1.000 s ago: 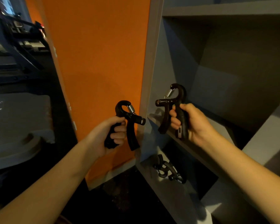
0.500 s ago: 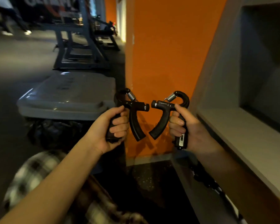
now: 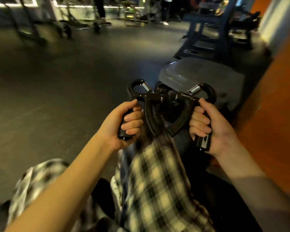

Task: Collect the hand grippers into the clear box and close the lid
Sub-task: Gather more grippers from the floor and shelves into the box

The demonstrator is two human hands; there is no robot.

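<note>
My left hand (image 3: 124,124) grips one handle of a black hand gripper (image 3: 146,104) with a steel spring at its top. My right hand (image 3: 208,126) grips one handle of a second black hand gripper (image 3: 189,104), which carries a small counter on the held handle. Both are held upright in front of me, their free handles crossing in the middle. Just beyond them on the floor stands the clear box (image 3: 229,96), its grey translucent lid (image 3: 201,72) on top.
An orange wall (image 3: 274,106) rises at the right. A blue-grey metal gym frame (image 3: 213,36) stands behind the box. Dark gym floor (image 3: 57,89) stretches to the left, with machines and people far back. My plaid trousers (image 3: 157,181) fill the lower middle.
The view has swung left, away from the grey shelf unit and onto the gym floor. The lidded box now lies straight ahead. Both hands still hold their grippers, now closer together with handles crossing.
</note>
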